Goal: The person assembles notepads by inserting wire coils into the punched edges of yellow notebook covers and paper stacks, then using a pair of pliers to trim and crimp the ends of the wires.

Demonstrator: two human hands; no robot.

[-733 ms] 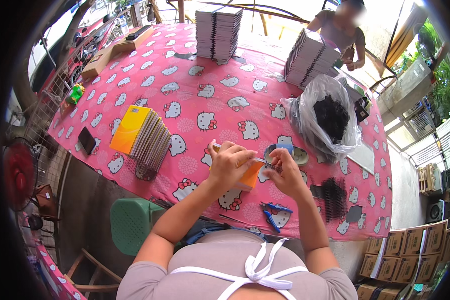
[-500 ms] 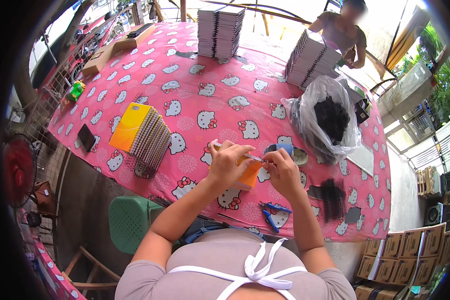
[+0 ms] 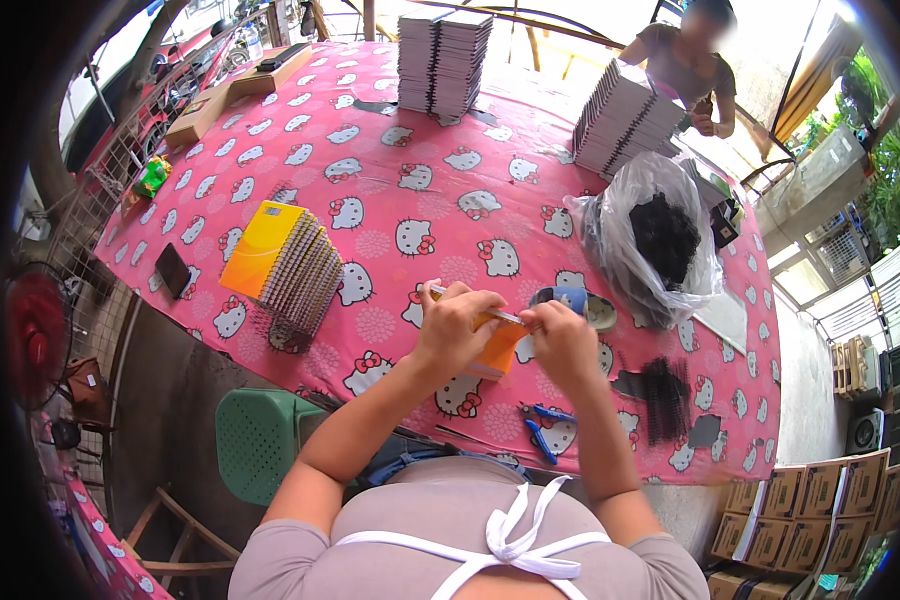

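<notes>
Upright over the near middle of the table, a yellow-orange notebook (image 3: 496, 352) is gripped along its top edge by my left hand (image 3: 457, 325), fingers curled over it. My right hand (image 3: 560, 335) is closed at the right end of that edge, pinching something too small to make out. Just behind it lies a blue cylindrical object (image 3: 570, 297), partly covered by the hand. Blue-handled pliers (image 3: 542, 436) rest on the table close to my body. To the left stands a stack of yellow spiral notebooks (image 3: 285, 262).
A clear plastic bag (image 3: 620, 215) holds a black tangled mass. Black coils (image 3: 662, 400) lie at the near right. Tall notebook stacks (image 3: 442, 65) (image 3: 625, 120) stand at the back, where another person (image 3: 690, 70) is. A phone (image 3: 172, 270) lies left; a green stool (image 3: 257, 445) stands below.
My right hand has turned and its fingers have curled in tighter at the notebook's end. My left hand keeps its grip with hardly any movement.
</notes>
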